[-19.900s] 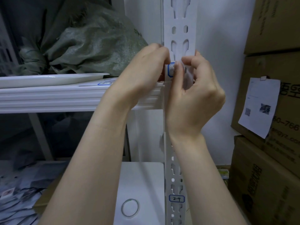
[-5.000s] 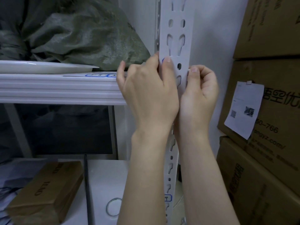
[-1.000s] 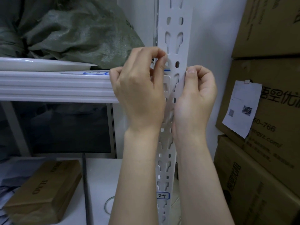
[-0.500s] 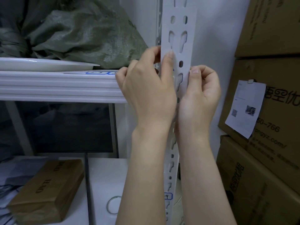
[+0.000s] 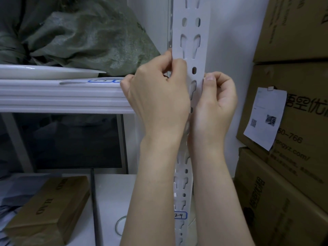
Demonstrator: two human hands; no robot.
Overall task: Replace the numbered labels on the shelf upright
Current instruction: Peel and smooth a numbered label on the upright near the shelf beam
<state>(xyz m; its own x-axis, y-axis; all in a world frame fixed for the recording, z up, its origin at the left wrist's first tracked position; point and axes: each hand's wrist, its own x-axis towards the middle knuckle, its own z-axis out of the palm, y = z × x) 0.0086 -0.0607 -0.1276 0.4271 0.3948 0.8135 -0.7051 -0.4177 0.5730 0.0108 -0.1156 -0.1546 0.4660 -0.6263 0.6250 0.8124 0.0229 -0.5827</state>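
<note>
Pinched at both edges, level w/ the shelf beam: shelf upright, L edge by left hand, R edge by right hand, fingers curled. Whether a label is under the fingertips can't be told. The 2-4 label is stuck lower down, nearer. Step judged: upper label spot being handled. Next, prob. a flat, even press is needed.

Sack on shelf, left of upright
</note>
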